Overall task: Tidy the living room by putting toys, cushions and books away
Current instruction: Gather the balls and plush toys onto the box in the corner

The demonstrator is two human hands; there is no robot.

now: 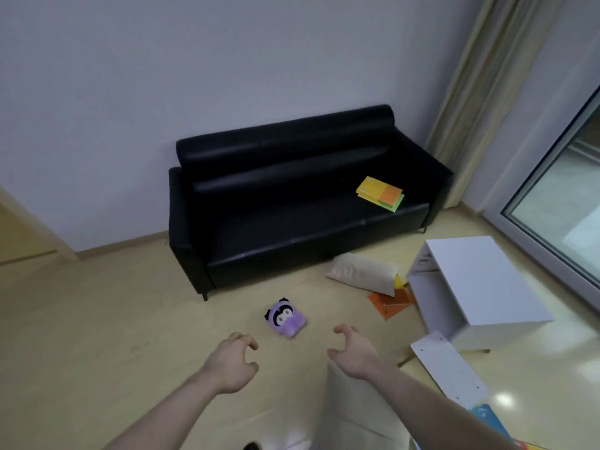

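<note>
Purple plush toy with dark face lies on floor, lower centre of frame, long axis running upper left to lower right. Left hand and right hand hover just below it, approx. equidistant, fingers loosely curled, holding nothing.

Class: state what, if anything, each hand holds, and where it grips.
Nothing: left hand and right hand hover empty, fingers loosely curled.
</note>
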